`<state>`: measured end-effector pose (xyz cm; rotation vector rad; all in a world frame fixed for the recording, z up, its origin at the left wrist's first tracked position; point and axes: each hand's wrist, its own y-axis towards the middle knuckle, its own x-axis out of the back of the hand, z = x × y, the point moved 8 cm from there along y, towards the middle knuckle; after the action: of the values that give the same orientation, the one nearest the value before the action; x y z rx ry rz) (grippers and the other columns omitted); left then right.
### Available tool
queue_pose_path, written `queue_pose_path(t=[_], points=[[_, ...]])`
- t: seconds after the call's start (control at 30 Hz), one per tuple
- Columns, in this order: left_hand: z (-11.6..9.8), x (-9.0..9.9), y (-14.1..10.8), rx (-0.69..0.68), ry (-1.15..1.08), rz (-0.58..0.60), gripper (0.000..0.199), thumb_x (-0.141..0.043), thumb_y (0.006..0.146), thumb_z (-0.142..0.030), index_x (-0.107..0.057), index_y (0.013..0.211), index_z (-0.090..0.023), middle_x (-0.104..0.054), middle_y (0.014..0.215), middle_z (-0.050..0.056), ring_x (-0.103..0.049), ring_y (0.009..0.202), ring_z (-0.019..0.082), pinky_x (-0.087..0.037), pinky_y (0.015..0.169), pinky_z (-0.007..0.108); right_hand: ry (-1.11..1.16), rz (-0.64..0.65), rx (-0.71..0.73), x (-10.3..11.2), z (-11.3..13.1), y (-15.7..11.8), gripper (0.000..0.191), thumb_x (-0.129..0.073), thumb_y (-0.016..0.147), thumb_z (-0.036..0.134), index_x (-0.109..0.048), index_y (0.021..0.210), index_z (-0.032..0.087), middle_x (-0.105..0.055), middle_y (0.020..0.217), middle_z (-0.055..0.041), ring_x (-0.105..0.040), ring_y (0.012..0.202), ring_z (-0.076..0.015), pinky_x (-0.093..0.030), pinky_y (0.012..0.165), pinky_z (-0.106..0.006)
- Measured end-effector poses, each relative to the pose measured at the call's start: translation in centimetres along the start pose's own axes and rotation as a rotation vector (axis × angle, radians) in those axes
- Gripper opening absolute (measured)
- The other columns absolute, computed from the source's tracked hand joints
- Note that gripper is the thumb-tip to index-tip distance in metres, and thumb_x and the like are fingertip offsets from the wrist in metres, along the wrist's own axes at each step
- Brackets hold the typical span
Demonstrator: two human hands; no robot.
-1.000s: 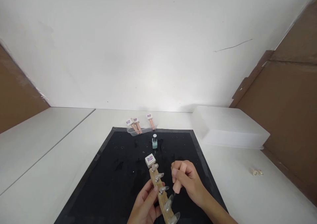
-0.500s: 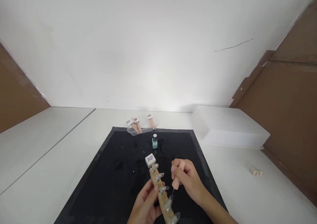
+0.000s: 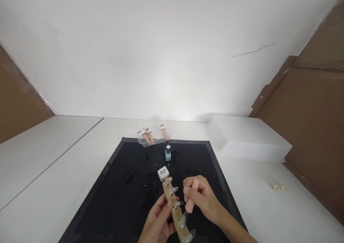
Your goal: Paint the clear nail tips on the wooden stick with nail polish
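My left hand (image 3: 158, 219) is closed round a wooden bar (image 3: 175, 211) that carries several clear false nail tips (image 3: 182, 221) in a row. My right hand (image 3: 201, 198) is closed on the pink handle of a nail polish brush (image 3: 192, 200), which slants down to the left. The brush end meets the second nail tip from the near end; its bristles are hard to make out. At the far end of the bar is a white square bottle with a printed label (image 3: 163, 173). Beyond it, a mint green nail polish bottle (image 3: 168, 154) stands upright.
Under the hands lies a black mat (image 3: 118, 185) on a white table (image 3: 67, 171). Behind it, a clear tray (image 3: 158, 141) holds three pink-handled bottles. A white plastic box (image 3: 249, 137) stands at the back right, and small cream rings (image 3: 277, 186) lie at the right.
My right hand has shifted slightly left and downward with the brush, bringing its pink handle closer to the nail tip. The left hand and the bar have stayed in place.
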<state>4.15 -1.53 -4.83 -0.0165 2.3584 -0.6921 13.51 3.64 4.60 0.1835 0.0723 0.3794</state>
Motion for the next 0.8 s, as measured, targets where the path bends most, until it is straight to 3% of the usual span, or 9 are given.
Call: queue_pose_path(t=[0.2,0.43,0.8], points=[[-0.1,0.3,-0.5,0.005,-0.010,-0.048,0.037,-0.071,0.060,-0.038,-0.066,0.092,-0.020,-0.062,0.079,0.003,-0.055,0.069,0.013,-0.044,0.064,0.029,-0.016,-0.099,-0.015,0.8,-0.5,0.2,0.028,-0.050,0.074,0.021,-0.048,0.046,0.018,-0.048,0.039,0.0031,-0.035,0.040,-0.0092,-0.030,0.043,-0.022],[-0.2,0.4,-0.9,0.007,0.003,-0.049,0.038,-0.072,0.059,-0.037,-0.066,0.093,-0.020,-0.062,0.078,0.003,-0.055,0.068,0.012,-0.044,0.064,0.027,0.000,-0.181,-0.028,1.6,-1.1,0.1,0.030,-0.049,0.075,0.023,-0.047,0.046,0.018,-0.043,0.039,0.0040,-0.034,0.041,-0.0091,-0.026,0.042,-0.021],[-0.3,0.3,-0.6,-0.015,-0.004,-0.030,0.040,-0.071,0.059,-0.038,-0.065,0.095,-0.020,-0.061,0.081,0.004,-0.055,0.070,0.015,-0.044,0.064,0.030,0.065,-0.051,-0.073,0.3,-1.0,0.1,0.034,-0.054,0.074,0.036,-0.049,0.047,0.017,-0.042,0.041,0.0036,-0.033,0.040,-0.0085,-0.025,0.041,-0.021]])
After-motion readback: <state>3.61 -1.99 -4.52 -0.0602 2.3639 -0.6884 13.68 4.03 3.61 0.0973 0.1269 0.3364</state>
